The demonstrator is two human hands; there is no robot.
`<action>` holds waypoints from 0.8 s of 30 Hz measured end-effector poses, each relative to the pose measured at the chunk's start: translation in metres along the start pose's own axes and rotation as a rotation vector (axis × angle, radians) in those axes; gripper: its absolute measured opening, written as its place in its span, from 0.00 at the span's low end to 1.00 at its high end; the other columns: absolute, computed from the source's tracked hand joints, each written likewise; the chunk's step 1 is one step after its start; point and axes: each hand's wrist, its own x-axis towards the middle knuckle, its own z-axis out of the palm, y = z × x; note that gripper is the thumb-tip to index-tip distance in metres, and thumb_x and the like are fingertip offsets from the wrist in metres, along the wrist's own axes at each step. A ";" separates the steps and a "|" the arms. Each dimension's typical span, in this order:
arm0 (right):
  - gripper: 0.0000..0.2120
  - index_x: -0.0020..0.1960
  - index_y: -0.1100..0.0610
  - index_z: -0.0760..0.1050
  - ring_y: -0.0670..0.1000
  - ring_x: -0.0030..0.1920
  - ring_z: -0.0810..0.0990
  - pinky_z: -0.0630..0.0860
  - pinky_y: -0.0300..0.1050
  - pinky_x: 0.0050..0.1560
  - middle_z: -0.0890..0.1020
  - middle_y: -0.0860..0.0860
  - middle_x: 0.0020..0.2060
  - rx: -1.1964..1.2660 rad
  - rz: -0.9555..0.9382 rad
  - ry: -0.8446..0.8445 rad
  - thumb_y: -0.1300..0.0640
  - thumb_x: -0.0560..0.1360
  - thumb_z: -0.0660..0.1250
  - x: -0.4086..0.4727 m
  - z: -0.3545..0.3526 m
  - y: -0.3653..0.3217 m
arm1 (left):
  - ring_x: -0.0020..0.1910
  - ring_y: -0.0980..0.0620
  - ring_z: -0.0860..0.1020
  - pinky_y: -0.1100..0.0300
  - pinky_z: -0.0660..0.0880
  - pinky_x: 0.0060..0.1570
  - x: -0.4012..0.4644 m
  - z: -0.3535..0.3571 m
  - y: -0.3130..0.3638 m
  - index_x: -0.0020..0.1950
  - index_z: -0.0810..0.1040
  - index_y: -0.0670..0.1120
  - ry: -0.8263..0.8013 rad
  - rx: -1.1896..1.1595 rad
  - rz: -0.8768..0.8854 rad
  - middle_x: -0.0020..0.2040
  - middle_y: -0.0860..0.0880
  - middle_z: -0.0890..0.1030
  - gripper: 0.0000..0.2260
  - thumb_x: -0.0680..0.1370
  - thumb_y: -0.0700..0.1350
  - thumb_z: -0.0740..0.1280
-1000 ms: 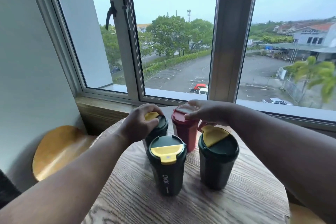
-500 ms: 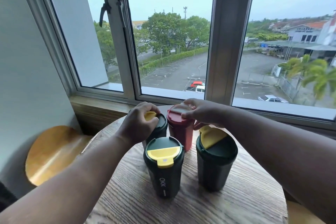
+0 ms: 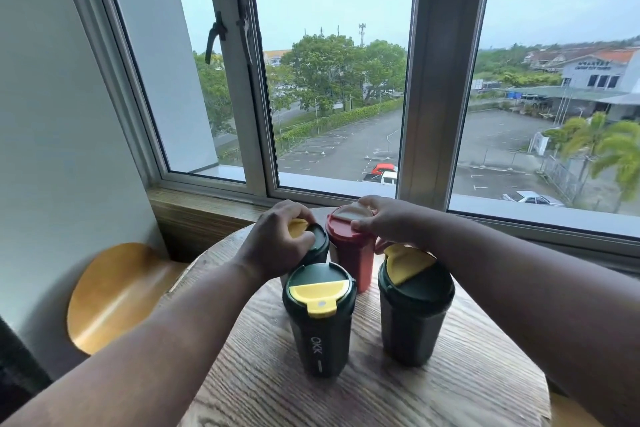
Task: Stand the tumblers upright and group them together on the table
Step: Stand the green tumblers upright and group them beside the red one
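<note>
Tumblers, four of them, stand upright in a tight cluster on the round wooden table (image 3: pixel 433 402), in the lower centre of the frame. The rear-left green tumbler (image 3: pixel 317 246) sits under the left hand (image 3: pixel 277 243), whose fingers curl down over its lid and clasp the rim; only a sliver of its yellow flap and the dark lid edge show past the knuckles. The red tumbler (image 3: pixel 351 253) stands just right of it, touching or nearly touching. The right hand (image 3: pixel 388 222) rests on its lid, fingertips (image 3: pixel 358 226) pinching the lid's near edge and the thumb tucked lower against its side.

In front, apart from both hands, stand two more dark green cups. The front-left tumbler (image 3: pixel 318 319) has a flat yellow half-moon flap closed on its lid and pale lettering running down its matte, faintly faceted body. The front-right tumbler (image 3: pixel 414 312) has its yellow flap tilted up at the back, close beneath the right wrist. All four taper toward the base and have round, smooth plastic lids.

The tabletop shows coarse, open wood grain. A glossy curved wooden seat (image 3: pixel 114 295) lies at the lower left, and a metal-framed window (image 3: pixel 440 73) fills the upper frame.
</note>
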 end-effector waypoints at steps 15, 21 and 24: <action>0.25 0.71 0.53 0.72 0.54 0.59 0.80 0.76 0.52 0.63 0.81 0.54 0.62 -0.292 -0.219 0.142 0.44 0.78 0.69 -0.061 -0.021 -0.016 | 0.60 0.55 0.74 0.56 0.72 0.60 -0.021 -0.028 0.020 0.59 0.80 0.52 -0.064 0.044 0.006 0.60 0.54 0.79 0.17 0.73 0.55 0.64; 0.16 0.64 0.54 0.79 0.53 0.58 0.83 0.79 0.58 0.62 0.83 0.52 0.57 -0.242 -0.302 -0.084 0.55 0.77 0.72 -0.107 -0.033 -0.012 | 0.49 0.62 0.78 0.69 0.73 0.45 -0.065 -0.035 0.058 0.53 0.81 0.54 -0.138 0.045 0.088 0.50 0.61 0.80 0.11 0.74 0.56 0.72; 0.23 0.68 0.56 0.76 0.55 0.61 0.82 0.78 0.57 0.64 0.82 0.53 0.61 -0.276 -0.282 -0.171 0.51 0.75 0.73 -0.116 -0.037 -0.010 | 0.50 0.65 0.75 0.75 0.67 0.42 -0.081 -0.031 0.072 0.59 0.77 0.59 -0.156 0.234 0.048 0.53 0.66 0.75 0.22 0.69 0.66 0.73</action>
